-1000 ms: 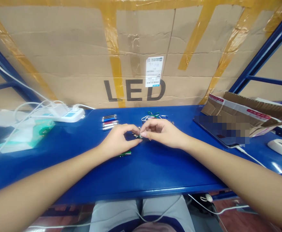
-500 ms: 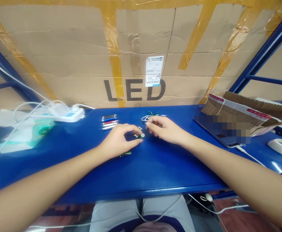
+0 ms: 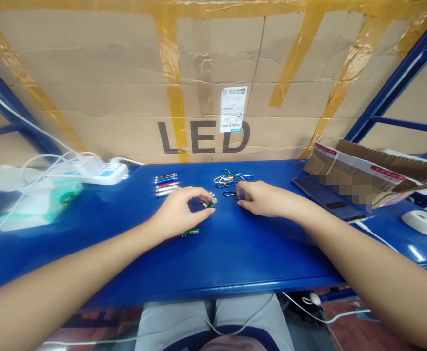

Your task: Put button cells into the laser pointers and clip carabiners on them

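Note:
My left hand (image 3: 178,209) is closed in a pinch on a short green metal tube (image 3: 210,204), whose round silver end faces right. Small silver pieces (image 3: 212,194), partly hidden, lie just behind its fingers. Under the left wrist lies another green tube (image 3: 190,232). My right hand (image 3: 259,199) has its fingers curled at the right end of a black carabiner (image 3: 230,194); the fingers hide that end. Just behind it is a pile of coloured carabiners (image 3: 231,176). Several slim tubes in black, blue, red and silver (image 3: 166,185) lie in a row beyond the left hand.
A white power strip (image 3: 109,173) with cables and a green-white plastic packet (image 3: 48,202) lie on the left. At right are a phone (image 3: 308,192) on a cable, an open cardboard box (image 3: 359,165) and a white device (image 3: 425,223). A large carton (image 3: 118,87) stands behind the blue table (image 3: 213,268).
My right hand has moved right, away from the left hand, and the carabiner pile shows more fully. The black carabiner now lies at its fingertips. My left hand stays nearly still with the green tube.

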Tool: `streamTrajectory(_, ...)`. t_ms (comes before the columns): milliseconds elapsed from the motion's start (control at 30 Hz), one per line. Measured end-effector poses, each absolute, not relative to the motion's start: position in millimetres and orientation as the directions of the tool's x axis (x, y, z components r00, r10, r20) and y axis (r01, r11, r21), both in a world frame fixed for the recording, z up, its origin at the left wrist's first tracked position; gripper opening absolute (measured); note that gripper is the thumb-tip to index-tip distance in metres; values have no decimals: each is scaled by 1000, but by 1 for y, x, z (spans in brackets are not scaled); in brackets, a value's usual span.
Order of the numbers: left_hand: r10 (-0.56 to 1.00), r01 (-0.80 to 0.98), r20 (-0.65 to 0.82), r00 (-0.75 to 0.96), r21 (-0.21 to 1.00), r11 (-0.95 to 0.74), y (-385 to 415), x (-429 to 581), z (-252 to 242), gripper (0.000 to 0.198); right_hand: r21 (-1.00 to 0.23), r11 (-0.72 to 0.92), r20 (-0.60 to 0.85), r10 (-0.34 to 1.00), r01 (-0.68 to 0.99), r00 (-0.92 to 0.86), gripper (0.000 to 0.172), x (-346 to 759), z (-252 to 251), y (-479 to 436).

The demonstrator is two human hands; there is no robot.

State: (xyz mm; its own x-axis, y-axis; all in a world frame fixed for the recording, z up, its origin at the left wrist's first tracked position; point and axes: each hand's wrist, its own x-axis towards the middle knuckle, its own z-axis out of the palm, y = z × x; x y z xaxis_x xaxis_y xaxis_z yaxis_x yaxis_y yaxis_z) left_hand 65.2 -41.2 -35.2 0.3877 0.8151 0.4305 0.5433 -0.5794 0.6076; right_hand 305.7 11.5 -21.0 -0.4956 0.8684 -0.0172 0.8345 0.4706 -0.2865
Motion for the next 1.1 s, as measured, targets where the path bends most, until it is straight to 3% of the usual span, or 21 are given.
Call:
streamTrajectory(100, 817, 546, 426, 389, 607, -577, -41, 65, -36, 12, -506, 468, 44, 853, 724, -520, 7, 299, -21, 10)
streamTrajectory(200, 822, 551, 420, 385, 610, -570, -41, 64, -36, 14, -791, 393, 77, 824, 468, -562, 20, 290, -21, 5)
streamTrajectory(300, 818, 532, 420, 394, 621, -575, -41, 64, -36, 16, -908, 337, 153, 818, 248, -554, 33, 283, -21, -1)
streamTrajectory(433, 803, 503, 434, 409, 626, -595, -41, 64, -34, 16, -931, 353, 250, 802, 92, -543, 35, 278, -21, -7)
streamTrajectory(600, 805, 437, 436, 403, 681, -588, -41, 66, -35, 20, -890, 452, 365, 789, 65, -495, 28, 277, -23, -8)
streamTrajectory(800, 911, 257, 274, 307, 898, -357, -40, 69, -39, 26, -896, 443, 396, 790, -12, -469, 27, 277, -21, -8)
streamTrajectory(1100, 945, 124, 131, 299, 977, -175, -41, 71, -35, 35, -871, 490, 412, 764, 32, -496, 29, 279, -21, -5)
